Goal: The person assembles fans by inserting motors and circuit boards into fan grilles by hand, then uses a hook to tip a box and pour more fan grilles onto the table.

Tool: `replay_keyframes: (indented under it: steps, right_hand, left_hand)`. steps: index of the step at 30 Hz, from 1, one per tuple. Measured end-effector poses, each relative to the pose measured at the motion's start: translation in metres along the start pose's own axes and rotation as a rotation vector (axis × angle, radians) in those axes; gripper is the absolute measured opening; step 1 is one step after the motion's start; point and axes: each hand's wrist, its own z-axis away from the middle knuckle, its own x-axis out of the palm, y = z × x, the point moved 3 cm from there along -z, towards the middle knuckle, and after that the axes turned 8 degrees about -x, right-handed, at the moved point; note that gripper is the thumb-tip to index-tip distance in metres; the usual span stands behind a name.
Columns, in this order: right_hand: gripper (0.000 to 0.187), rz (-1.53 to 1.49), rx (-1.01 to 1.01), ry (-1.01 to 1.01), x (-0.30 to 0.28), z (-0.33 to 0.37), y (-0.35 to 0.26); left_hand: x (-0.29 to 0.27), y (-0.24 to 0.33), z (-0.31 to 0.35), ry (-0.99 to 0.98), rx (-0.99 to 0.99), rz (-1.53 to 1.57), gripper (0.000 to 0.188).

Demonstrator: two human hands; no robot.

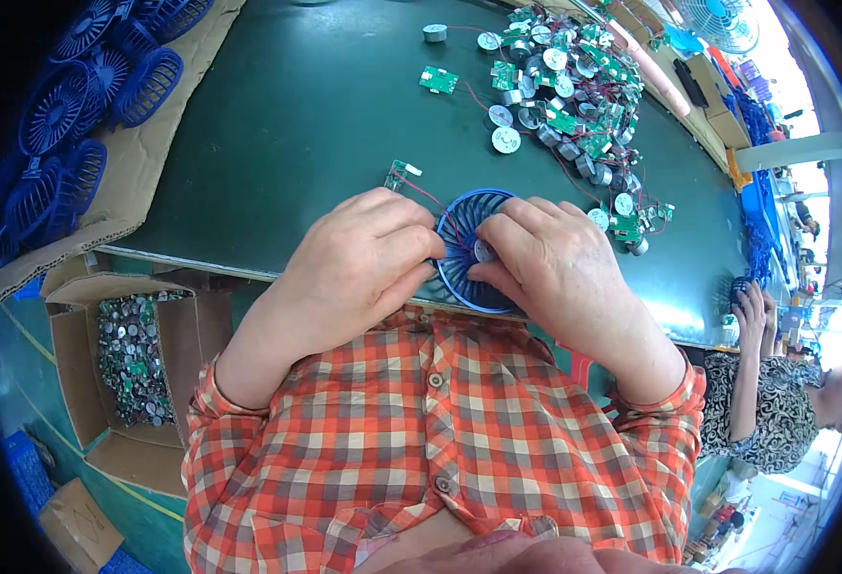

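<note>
A round blue fan cover (472, 294) with curved ribs rests at the table's near edge, between my hands. My left hand (365, 251) is closed, its thumb and fingers pinching the left rim of the cover. Inside the cover, the fingers of my right hand (557, 247) close on a small silver motor (483, 251), partly hidden by them. Red wires run from the motor area over the rim to a small green circuit board (397, 177) just beyond my left hand.
A heap of motors wired to green boards (569, 96) covers the table's far right. Blue fan covers fill a cardboard box (167, 124) at left. Below it, another carton (77, 383) holds motors and boards. A co-worker (770, 407) sits at right.
</note>
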Motion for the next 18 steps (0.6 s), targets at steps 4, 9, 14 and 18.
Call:
replay_keyframes:
  steps: [4, 9, 14, 18]
  right_hand:
    - [0.033, -0.008, -0.011, 0.025, 0.002, 0.003, 0.001]
    - [0.056, -0.133, -0.151, 0.214, -0.001, 0.029, 0.001]
    - [0.063, 0.031, -0.189, 0.294, 0.026, 0.044, -0.007]
    - [0.062, 0.010, -0.170, 0.312, 0.031, 0.045, -0.005]
  left_hand:
    - [-0.002, 0.000, -0.001, 0.013, -0.006, 0.009, 0.019]
    - [-0.003, 0.002, -0.002, 0.004, -0.003, -0.006, 0.019]
    - [-0.007, 0.001, 0.002, 0.014, -0.056, 0.078, 0.017]
    - [-0.031, -0.005, -0.013, 0.112, -0.121, -0.036, 0.014]
